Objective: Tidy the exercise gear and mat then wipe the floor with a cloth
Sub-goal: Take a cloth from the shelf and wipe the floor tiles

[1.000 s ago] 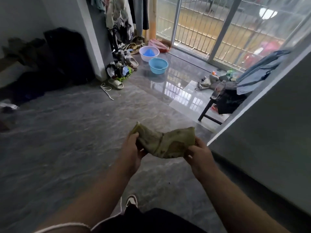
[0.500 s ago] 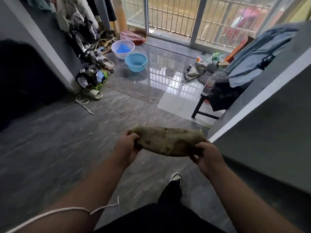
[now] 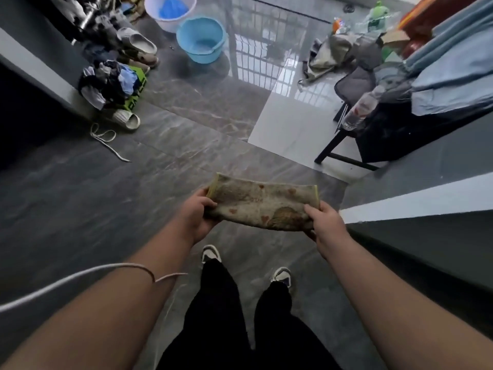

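— Hands? Left hand (image 3: pixel 198 212) and right hand (image 3: pixel 324 225) each grip an end of the stained beige patterned cloth (image 3: pixel 262 205), stretched above the grey marble floor (image 3: pixel 80 209).
— Step?
— Wiping, I judge; next, crouch and press it down.

Bare forearms, black trousers (image 3: pixel 221 311), white-and-dark sneakers (image 3: pixel 210 253), thin white cord (image 3: pixel 80 273).

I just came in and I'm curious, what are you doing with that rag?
A person is standing on the grey floor and holding a stained cloth stretched between both hands. The left hand grips one end and the right hand grips the other. The cloth is up in the air, not on the floor yet. Farther off sit a blue basin, a white basin and a pile of clothes.
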Available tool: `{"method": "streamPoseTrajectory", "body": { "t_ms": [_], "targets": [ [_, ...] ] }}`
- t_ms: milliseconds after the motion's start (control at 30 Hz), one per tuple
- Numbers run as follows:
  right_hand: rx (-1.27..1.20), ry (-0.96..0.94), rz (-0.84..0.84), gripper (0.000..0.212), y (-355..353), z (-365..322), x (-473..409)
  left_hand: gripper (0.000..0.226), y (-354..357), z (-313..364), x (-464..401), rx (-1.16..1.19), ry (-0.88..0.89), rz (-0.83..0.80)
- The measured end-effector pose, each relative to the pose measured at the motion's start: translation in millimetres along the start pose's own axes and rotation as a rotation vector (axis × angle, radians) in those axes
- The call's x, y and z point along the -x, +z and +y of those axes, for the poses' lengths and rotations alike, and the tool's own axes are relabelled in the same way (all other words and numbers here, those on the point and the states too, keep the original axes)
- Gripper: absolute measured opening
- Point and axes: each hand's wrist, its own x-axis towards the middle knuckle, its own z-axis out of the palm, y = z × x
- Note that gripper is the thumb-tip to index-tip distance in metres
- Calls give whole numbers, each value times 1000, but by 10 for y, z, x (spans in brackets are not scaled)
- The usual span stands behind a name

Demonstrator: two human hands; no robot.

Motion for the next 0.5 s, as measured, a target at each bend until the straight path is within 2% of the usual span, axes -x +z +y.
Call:
{"method": "streamPoseTrajectory", "body": {
  "t_ms": [133,267,400,500],
  "targets": [
    [190,-53,80,15,208,258,-770,70,-98,25,-1006,-201,-24,-47],
    [308,-67,168,17,397,693,-1547,69,-209,-136,-1943,-399,-53,-108],
    [379,-93,198,17,496,1204,-2369,68,-281,-536,-2850,-499,-68,-171],
    [423,-107,216,18,501,1720,-3092,67,-352,-1014,-3578,-522,-73,-158]
  ]
}}
